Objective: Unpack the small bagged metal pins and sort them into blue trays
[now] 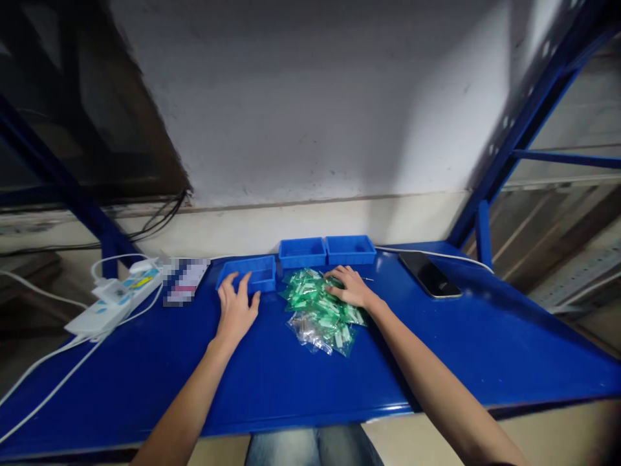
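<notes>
A heap of small green and clear plastic packets (315, 301) lies in the middle of the blue table. My right hand (350, 287) rests over the heap's right side, fingers apart and touching the packets. At the near edge of the left blue tray (264, 265) is my left hand (237, 304), its fingers spread and curved. Whether those fingertips touch the tray's wall I cannot tell. Nothing shows in either hand.
Two more blue trays, a middle one (301, 262) and a right one (350, 259), stand side by side behind the heap. A dark phone (429, 275) lies at the right. On the left are a white power strip (114, 304) with cables and a partly blurred flat item (187, 281).
</notes>
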A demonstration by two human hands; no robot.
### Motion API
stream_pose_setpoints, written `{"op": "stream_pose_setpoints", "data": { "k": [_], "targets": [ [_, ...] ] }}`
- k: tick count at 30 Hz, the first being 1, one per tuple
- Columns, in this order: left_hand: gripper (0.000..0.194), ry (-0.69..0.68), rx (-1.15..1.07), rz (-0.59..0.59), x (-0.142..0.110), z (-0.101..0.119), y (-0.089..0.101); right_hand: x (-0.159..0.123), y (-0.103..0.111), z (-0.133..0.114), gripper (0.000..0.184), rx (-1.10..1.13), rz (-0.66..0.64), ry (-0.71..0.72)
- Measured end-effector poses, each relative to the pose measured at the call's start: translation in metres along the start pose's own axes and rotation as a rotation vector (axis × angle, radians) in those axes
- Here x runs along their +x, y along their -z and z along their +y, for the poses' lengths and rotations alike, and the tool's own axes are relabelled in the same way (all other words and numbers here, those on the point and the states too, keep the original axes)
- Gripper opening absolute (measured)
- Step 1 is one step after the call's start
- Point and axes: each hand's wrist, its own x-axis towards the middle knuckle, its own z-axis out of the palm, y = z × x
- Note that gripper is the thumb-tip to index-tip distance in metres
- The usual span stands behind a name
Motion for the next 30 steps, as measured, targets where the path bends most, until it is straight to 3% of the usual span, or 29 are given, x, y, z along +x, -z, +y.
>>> {"op": "stream_pose_setpoints", "data": {
  "k": [2, 4, 7, 10, 13, 16, 18, 24, 30],
  "targets": [
    [0.043, 0.014, -0.029, 0.058, 0.003, 0.013, 0.005, -0.002, 0.002, 0.001, 0.038, 0.023, 0.021, 0.023],
    [0.037, -0.030, -0.105, 0.043, 0.008, 0.032, 0.009, -0.005, 0.006, 0.006, 0.042, 0.031, 0.072, 0.042],
    [0.029, -0.166, -0.286, -0.195, 0.022, 0.063, 0.004, -0.011, 0.013, 0.020, 0.044, 0.012, 0.160, -0.006],
    [0.041, -0.150, -0.346, -0.418, 0.042, 0.089, -0.020, -0.016, 0.014, 0.034, 0.048, 0.028, 0.159, -0.121],
    [0.059, -0.131, -0.303, -0.638, 0.058, 0.102, -0.046, -0.014, 0.010, 0.037, 0.052, 0.072, 0.108, -0.152],
    [0.066, -0.143, -0.247, -0.774, 0.060, 0.104, -0.060, -0.007, 0.004, 0.028, 0.049, 0.107, 0.050, -0.070],
    [0.061, -0.156, -0.240, -0.769, 0.054, 0.101, -0.059, -0.004, 0.001, 0.020, 0.046, 0.115, 0.028, -0.034],
    [0.051, -0.137, -0.249, -0.599, 0.022, 0.093, -0.038, -0.006, -0.003, -0.002, 0.044, 0.134, -0.018, 0.031],
    [0.049, -0.128, -0.248, -0.584, 0.019, 0.092, -0.034, -0.008, -0.005, -0.010, 0.045, 0.160, -0.045, 0.062]
  ]
}}
